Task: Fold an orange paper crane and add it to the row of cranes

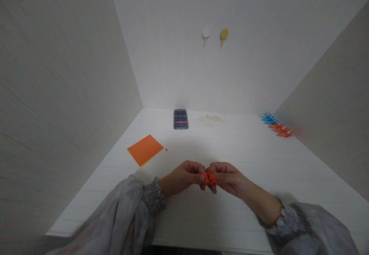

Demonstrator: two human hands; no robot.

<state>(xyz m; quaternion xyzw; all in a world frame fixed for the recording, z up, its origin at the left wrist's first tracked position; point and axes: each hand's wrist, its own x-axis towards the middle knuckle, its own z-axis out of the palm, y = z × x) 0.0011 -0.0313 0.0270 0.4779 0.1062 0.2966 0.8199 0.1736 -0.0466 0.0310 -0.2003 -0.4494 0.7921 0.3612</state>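
The person's left grip [191, 173] and right grip [229, 175] are both being narrow, and they are both holding the same small folded paper [211, 177]. The left grip is pinching its left end, and the right grip is pinching its right end, with the thumbs pressing on the side facing up. The folded paper is sitting right between the two, so no hand is being nearer: both are touching it. Its long way seems to be running side to side, from one thumb to the other.

The folded paper is looking bright orange, with creases showing near the middle. Fingers are hiding its ends, so its whole shape is not showing. A ring [193, 164] is circling a finger on the left hand. The hands are sitting over the white desk [201, 224], near the person's side.

Farther out to the left, flat orange paper [145, 150] is lying with yellow peeking out along its edge. A tiny orange dot [166, 149] is lying just beside its right corner. A dark blurry thing [180, 119] is resting by the back wall. Far to the right, little blue folded shapes [268, 118] and orange folded shapes [281, 129] are standing in a row by the side wall.
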